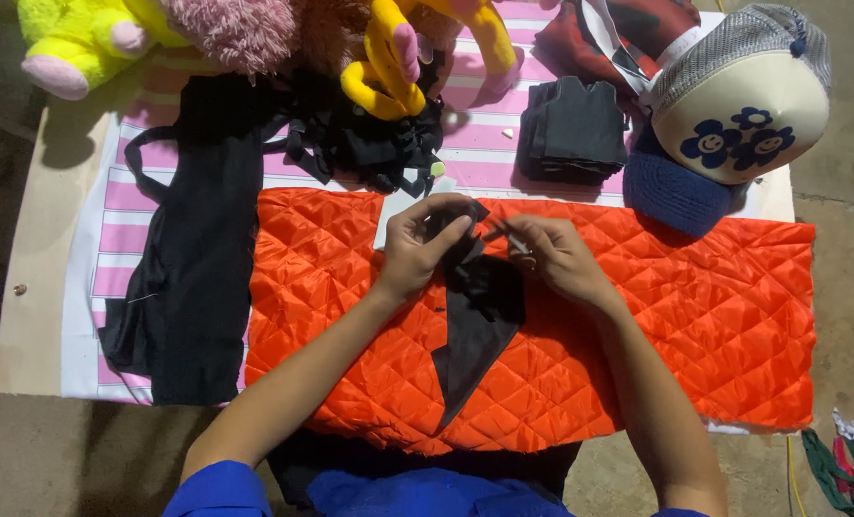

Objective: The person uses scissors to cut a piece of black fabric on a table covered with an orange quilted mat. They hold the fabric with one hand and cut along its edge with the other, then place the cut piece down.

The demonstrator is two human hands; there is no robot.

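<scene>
Black fabric (pixel 480 321), cut to a long tapering point, lies at the centre of the orange quilted cloth (pixel 714 306) that covers the near part of the tabletop (pixel 25 287). Its upper end is gathered up between both hands. The left hand (pixel 422 244) is closed on a fold of the cloth at its top edge, fingers curled over it. The right hand (pixel 551 254) pinches something thin and small at 3 o'clock of that fold; whether it is a needle or a thread end is too small to tell. The piece looks light, limp and thin, likely to sag and slide on the slick quilting, so a hold near the bunched top edge seems surest. At 9 o'clock a larger black garment (pixel 202 258) spreads over a pink-striped sheet (pixel 121 230). At 12 o'clock sit plush toys (pixel 389 57) and a stack of folded dark pieces (pixel 575 129); at 2 o'clock, a cream cap with blue flowers (pixel 743 105).
</scene>
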